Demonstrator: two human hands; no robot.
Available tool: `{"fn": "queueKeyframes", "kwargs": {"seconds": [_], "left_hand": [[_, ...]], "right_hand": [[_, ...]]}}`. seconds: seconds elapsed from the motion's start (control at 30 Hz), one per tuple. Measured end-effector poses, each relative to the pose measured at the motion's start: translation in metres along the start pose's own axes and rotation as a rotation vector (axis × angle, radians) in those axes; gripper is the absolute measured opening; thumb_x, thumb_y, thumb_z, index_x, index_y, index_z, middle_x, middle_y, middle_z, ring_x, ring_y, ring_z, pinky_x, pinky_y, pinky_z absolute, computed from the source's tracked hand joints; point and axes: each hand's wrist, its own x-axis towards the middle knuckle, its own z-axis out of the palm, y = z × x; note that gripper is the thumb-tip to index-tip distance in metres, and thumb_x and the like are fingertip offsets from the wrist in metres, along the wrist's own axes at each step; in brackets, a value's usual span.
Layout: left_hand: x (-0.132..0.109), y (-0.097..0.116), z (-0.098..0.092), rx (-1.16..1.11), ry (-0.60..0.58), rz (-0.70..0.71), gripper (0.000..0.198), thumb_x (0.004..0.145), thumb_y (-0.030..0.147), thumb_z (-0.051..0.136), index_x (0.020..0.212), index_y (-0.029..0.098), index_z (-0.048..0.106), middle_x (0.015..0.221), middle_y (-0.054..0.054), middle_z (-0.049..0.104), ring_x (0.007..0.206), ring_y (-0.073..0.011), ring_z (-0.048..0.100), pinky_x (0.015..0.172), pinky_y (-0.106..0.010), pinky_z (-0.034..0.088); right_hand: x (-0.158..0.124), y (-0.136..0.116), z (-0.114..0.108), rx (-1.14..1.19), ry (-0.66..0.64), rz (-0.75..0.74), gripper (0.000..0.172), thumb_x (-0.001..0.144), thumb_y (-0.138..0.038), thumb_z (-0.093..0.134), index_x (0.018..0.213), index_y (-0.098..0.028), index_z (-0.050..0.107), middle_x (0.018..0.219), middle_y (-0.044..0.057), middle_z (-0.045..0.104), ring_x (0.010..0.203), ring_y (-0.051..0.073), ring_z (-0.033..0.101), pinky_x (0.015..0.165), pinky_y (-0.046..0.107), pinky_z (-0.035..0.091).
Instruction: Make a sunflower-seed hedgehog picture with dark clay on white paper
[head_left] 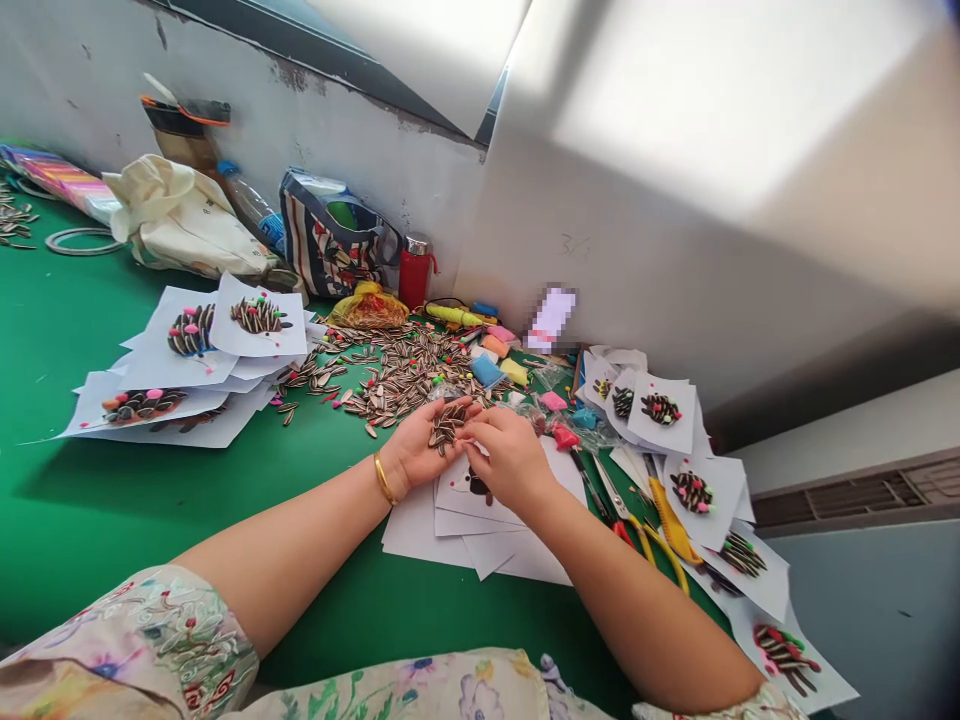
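My left hand [420, 447] is turned palm up and cupped, with a small heap of striped sunflower seeds [448, 428] lying in it. Over its fingertips, my right hand [511, 460] is closed in a pinch at the edge of the heap; whatever is between those fingers is too small to make out. Beneath both hands lies a stack of white paper sheets [420, 530]. The top sheet carries a partly hidden dark hedgehog-like figure [478, 484] with small red dots. Beyond my hands, many loose sunflower seeds [412, 365] are spread on the green table [315, 510].
Finished-looking seed pictures [259, 315] are piled at left, with more sheets [664, 410] along the right. Scissors [616, 490] and a yellow cutter [670, 520] lie right of my hands. Coloured clay packets [489, 372], a red flask [415, 272] and bags [330, 235] stand toward the wall.
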Motion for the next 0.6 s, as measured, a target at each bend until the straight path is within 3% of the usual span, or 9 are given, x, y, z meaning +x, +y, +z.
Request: {"fn": "queueKeyframes", "kwargs": {"seconds": [0.07,0.17,0.37,0.6], "left_hand": [[-0.001,0.001,0.004,0.004,0.021,0.001,0.034,0.1,0.026,0.036,0.111,0.011,0.065,0.082,-0.01,0.072,0.065,-0.0179,0.069,0.055,-0.026,0.055],[-0.005,0.001,0.01,-0.019,0.037,-0.006,0.035,0.101,0.027,0.035,0.1,0.011,0.066,0.07,-0.007,0.069,0.057,-0.0157,0.066,0.05,-0.024,0.053],[-0.003,0.0,0.008,-0.04,0.055,-0.008,0.034,0.101,0.025,0.035,0.084,0.013,0.062,0.067,-0.006,0.067,0.055,-0.0126,0.065,0.052,-0.021,0.054],[-0.002,-0.002,0.005,-0.044,0.048,-0.012,0.033,0.101,0.026,0.038,0.079,0.014,0.061,0.067,-0.006,0.068,0.058,-0.0137,0.066,0.058,-0.023,0.056]], "right_hand": [[0.012,0.0,0.003,-0.038,-0.005,0.016,0.011,0.085,-0.018,0.061,0.09,-0.022,0.071,0.096,0.006,0.067,0.094,0.022,0.058,0.081,0.034,0.042],[0.024,0.002,0.011,-0.057,-0.025,0.031,0.012,0.084,-0.017,0.063,0.09,-0.022,0.071,0.099,0.006,0.067,0.095,0.023,0.059,0.081,0.035,0.043],[0.03,0.004,0.02,-0.037,-0.044,0.065,0.013,0.085,-0.015,0.061,0.089,-0.022,0.071,0.098,0.005,0.068,0.098,0.022,0.059,0.087,0.036,0.044],[0.032,0.008,0.022,-0.063,-0.036,0.087,0.014,0.088,-0.017,0.058,0.09,-0.023,0.071,0.09,0.005,0.065,0.092,0.022,0.058,0.079,0.034,0.043]]}}
